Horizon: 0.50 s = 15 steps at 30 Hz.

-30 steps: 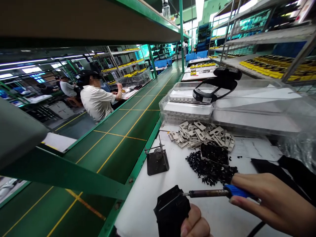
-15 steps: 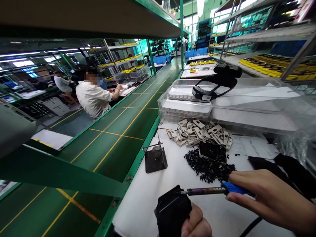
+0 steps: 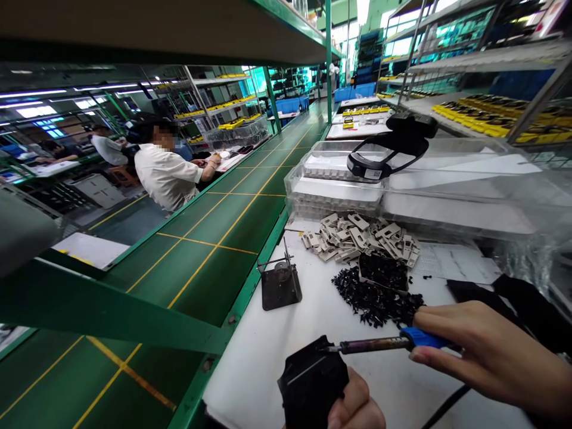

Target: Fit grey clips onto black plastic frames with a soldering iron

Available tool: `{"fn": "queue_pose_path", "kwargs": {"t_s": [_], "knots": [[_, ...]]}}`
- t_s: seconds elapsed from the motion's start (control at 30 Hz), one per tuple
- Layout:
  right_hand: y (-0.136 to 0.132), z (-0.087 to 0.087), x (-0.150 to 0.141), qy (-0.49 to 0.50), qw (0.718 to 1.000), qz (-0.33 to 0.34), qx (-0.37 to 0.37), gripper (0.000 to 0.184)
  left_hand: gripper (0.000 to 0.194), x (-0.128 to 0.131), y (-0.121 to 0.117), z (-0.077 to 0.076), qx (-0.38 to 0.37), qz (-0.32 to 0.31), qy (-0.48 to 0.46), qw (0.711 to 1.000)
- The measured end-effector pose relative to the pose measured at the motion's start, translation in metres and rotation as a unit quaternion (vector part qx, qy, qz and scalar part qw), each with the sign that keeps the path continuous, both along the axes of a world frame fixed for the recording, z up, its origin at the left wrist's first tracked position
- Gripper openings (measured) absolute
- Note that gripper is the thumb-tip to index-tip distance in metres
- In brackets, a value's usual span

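My right hand [image 3: 487,354] is closed round the blue grip of a soldering iron [image 3: 388,342], which lies almost level with its metal tip touching the top of a black plastic block [image 3: 313,381]. My left hand [image 3: 355,405] shows only partly at the bottom edge and grips that block from below. Both are low over the white bench [image 3: 268,357]. Just beyond the iron lies a heap of small black parts [image 3: 375,298], and behind it a pile of small grey-beige parts [image 3: 361,238].
A small black metal stand [image 3: 280,286] sits left of the heaps. Clear plastic trays [image 3: 339,190] are stacked behind, with a black headband device [image 3: 388,149] on top. A green conveyor belt [image 3: 201,250] runs along the left; a person in white [image 3: 165,173] sits beyond it. Shelves with yellow parts [image 3: 491,119] stand at right.
The view has drifted slightly, so the bench items sit a little higher and further left. The iron's tip stays on the black block and both hands keep their hold.
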State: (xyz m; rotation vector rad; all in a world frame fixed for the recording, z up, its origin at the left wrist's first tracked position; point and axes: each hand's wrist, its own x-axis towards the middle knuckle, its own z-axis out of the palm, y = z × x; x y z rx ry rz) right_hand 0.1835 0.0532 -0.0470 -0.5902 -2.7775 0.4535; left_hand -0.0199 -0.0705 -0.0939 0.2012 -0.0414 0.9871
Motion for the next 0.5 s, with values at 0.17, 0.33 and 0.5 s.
{"fn": "queue_pose_path", "kwargs": {"t_s": [0.17, 0.33, 0.5], "knots": [[0.002, 0.003, 0.003, 0.018, 0.999, -0.005, 0.044, 0.031, 0.051, -0.003, 0.002, -0.006, 0.012, -0.017, 0.001, 1.000], [0.003, 0.006, 0.004, 0.030, 0.998, -0.009, 0.053, 0.032, 0.054, -0.006, -0.001, 0.009, -0.058, -0.007, 0.060, 0.996], [0.002, 0.005, 0.004, 0.024, 0.998, -0.006, 0.054, 0.032, 0.054, -0.007, -0.009, 0.031, -0.114, 0.010, 0.070, 0.991]]}}
